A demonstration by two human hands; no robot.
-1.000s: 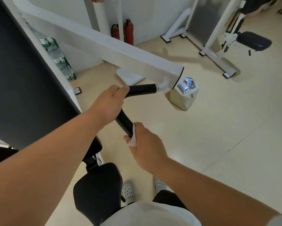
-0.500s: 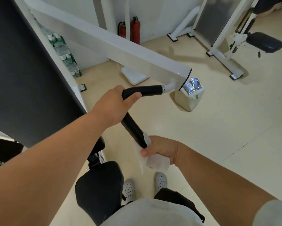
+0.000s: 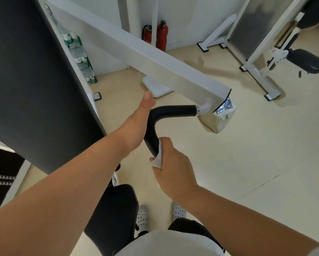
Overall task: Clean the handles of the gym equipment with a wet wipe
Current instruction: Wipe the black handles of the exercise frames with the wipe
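At the lower end of the black handle (image 3: 170, 110), your right hand (image 3: 173, 170) is clamped around a white wet wipe (image 3: 157, 158), its fingers curled so the wipe wraps the grip's downward leg, with a fold of it sticking out below your thumb. Your left hand (image 3: 136, 124) lies against the outer side of the handle's bend with the thumb straight and pointing up. Its fingers are hidden behind the hand, so you cannot tell whether they close on anything. The handle's level part runs right into a short white stub under the end of the white beam (image 3: 155, 61). Just beyond that end, on the floor (image 3: 247, 154), stands a small beige bin (image 3: 213, 122) with a pale liner folded over its rim. A crumpled silver-and-blue foil wrapper (image 3: 224, 108) sits at its top, and what lies under it is out of view. Shrink-wrapped packs of bottles (image 3: 79, 58) are stacked by the wall, two red fire extinguishers (image 3: 162, 36) stand further back, and a black seat (image 3: 118, 215) is below your arms.
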